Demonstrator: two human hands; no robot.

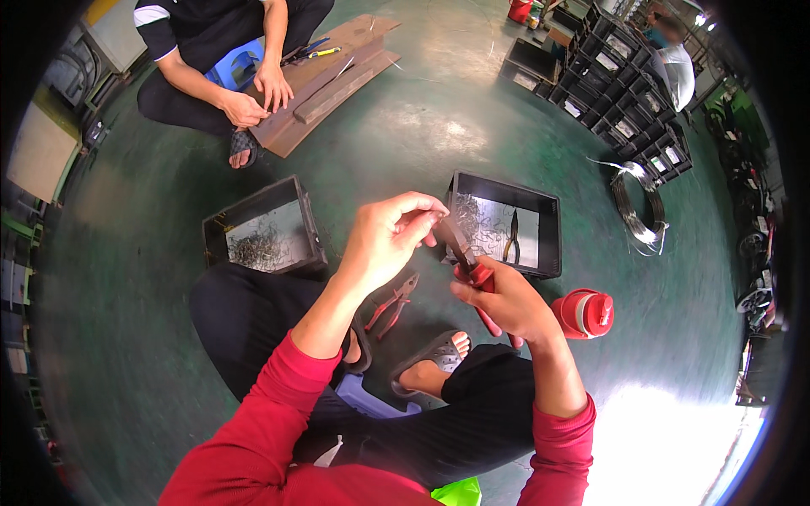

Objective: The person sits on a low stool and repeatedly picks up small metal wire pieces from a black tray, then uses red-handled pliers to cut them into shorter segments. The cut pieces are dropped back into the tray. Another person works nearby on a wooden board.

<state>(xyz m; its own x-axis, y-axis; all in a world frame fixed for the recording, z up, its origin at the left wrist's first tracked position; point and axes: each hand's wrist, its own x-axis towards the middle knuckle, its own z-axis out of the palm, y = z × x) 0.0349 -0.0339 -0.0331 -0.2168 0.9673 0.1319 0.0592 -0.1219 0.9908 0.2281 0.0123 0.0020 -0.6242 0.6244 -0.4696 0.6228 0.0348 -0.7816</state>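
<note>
Red-handled pliers (467,258) are held diagonally, nose pointing forward-left, handles back-right.

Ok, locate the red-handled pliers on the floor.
Just left of centre in the head view, the pliers lie between the left black bin and right clog.

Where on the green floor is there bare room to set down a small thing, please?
Two free patches show on the green floor: one between the right black plastic bin, the silver wire coil and the red lidded bottle; another beyond that bin, right of the brown flat sheets. It is crowded around the grey sandals, with red-handled metal pliers lying there.
</note>
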